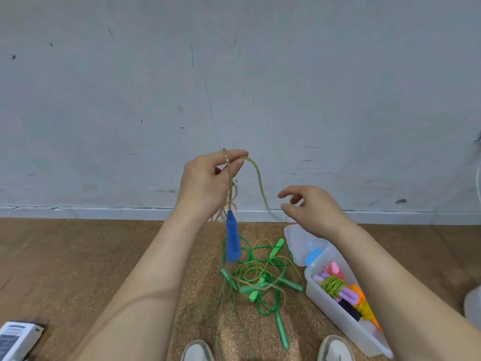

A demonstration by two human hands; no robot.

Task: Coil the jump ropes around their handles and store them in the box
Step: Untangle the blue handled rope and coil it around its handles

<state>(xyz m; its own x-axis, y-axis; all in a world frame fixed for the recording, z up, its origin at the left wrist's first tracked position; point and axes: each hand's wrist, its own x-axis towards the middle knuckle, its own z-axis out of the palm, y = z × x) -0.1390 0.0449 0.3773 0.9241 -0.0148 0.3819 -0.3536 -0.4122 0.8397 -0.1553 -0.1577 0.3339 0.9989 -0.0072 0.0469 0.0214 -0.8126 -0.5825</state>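
Rope (260, 179), olive with a glittery sheen, hangs from the left hand (205, 183), which is raised in front of the wall (234, 74) with its forearm angled up from the lower left. Thumb and forefinger pinch the rope at the top of a bend; the other fingers curl loosely behind it. One strand drops straight down past the palm to a blue handle (232, 241) that dangles upright in the air above the floor (91, 256). The other strand arcs over to the right and falls toward the right hand (312, 209).

That hand is held lower, palm down, wrist bent, fingers relaxed and slightly spread, gripping nothing. The rope ends just beside its thumb; whether they touch I cannot tell.

Below the hands a pile (260, 276) of tangled green ropes and green handles lies on the floor, with more olive rope trailing down from it between two shoes (197, 351). Right of the pile stands the clear box (333, 311), lid (294, 238) tipped back, holding coiled ropes with purple, pink and orange handles.
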